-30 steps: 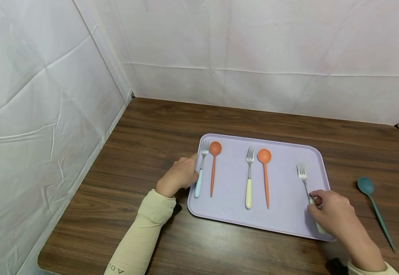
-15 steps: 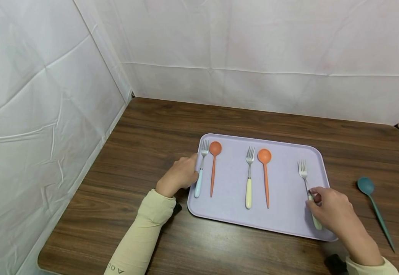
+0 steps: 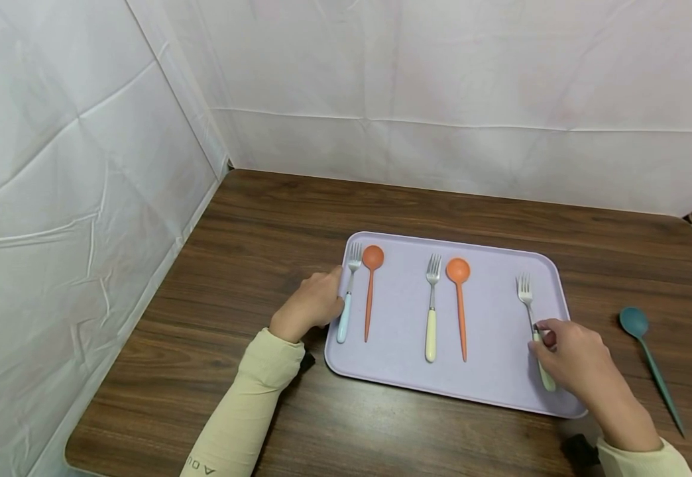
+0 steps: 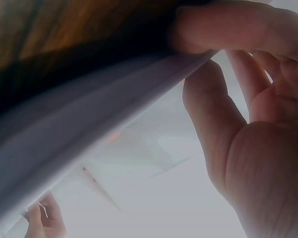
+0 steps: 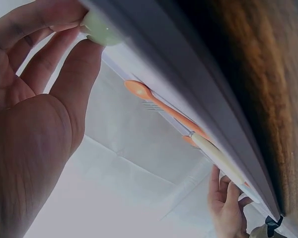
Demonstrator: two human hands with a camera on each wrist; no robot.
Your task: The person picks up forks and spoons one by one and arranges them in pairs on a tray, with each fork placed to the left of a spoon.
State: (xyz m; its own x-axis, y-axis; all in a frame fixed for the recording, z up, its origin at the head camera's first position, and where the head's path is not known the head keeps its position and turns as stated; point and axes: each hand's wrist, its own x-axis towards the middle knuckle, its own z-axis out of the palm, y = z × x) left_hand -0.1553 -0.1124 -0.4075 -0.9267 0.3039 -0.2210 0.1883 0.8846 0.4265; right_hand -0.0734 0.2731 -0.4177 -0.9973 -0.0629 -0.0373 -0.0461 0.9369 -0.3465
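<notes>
A lilac tray (image 3: 402, 311) lies on the wooden table. My left hand (image 3: 313, 299) grips its left rim between thumb and fingers, as the left wrist view shows. Near the tray's right side my right hand (image 3: 578, 354) pinches the pale green handle of a fork (image 3: 546, 379), tines pointing away from me. Part of that handle is hidden by the fingers. Also on the tray are a light blue-handled fork (image 3: 345, 318) beside my left hand, an orange spoon (image 3: 370, 298) next to it, a pale yellow-handled fork (image 3: 431, 331) in the middle and a second orange spoon (image 3: 461, 311).
A dark teal spoon (image 3: 650, 361) lies on the table (image 3: 250, 232), right of the tray and my right hand. White cloth walls (image 3: 441, 86) stand behind the table and along its left side.
My right hand has shifted the green-handled fork slightly away from me on the tray, turning it a little straighter. The left hand and the tray stay in place.
</notes>
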